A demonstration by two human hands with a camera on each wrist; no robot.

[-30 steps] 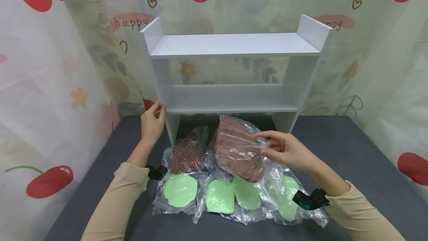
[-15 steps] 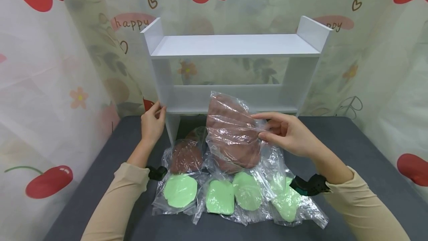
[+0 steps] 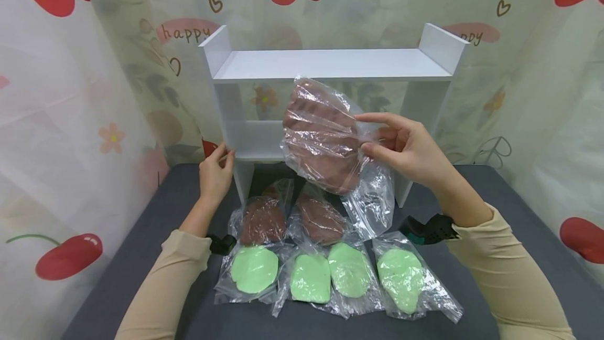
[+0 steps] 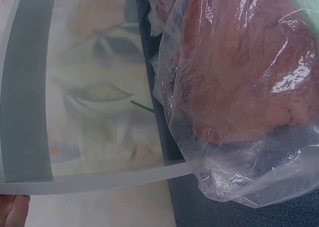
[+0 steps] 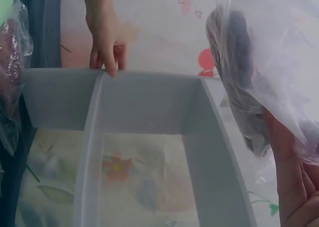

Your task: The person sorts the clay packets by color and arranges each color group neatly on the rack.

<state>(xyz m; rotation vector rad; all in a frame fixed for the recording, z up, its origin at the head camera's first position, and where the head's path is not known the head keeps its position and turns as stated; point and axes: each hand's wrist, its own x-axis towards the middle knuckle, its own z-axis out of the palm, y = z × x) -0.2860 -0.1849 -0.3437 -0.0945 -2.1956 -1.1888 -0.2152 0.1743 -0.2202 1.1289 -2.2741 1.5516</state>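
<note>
My right hand (image 3: 412, 151) pinches the right edge of a clear zip bag (image 3: 321, 138) with a flat, ridged brown piece inside. The bag hangs tilted in front of the middle level of a white two-level shelf (image 3: 330, 63), its loose plastic end dangling down. At the shelf's left side, fingertips of my left hand (image 3: 215, 174) touch the outer face of the side panel. From the right wrist view, the left hand (image 5: 106, 45) reaches down to that panel's edge. Two more brown pieces in clear bags, a left one (image 3: 262, 220) and a right one (image 3: 321, 219), lie before the shelf.
Several bagged light green pieces (image 3: 255, 269) lie in a row along the front of the dark grey table (image 3: 472, 198). Another brown bagged piece shows partly under the shelf. A cherry-print curtain (image 3: 358, 14) hangs behind and on both sides.
My right hand has lifted the brown bag up from over the other bags to the shelf's middle level, uncovering a brown bag and the rightmost green one. My left hand has stayed put.
</note>
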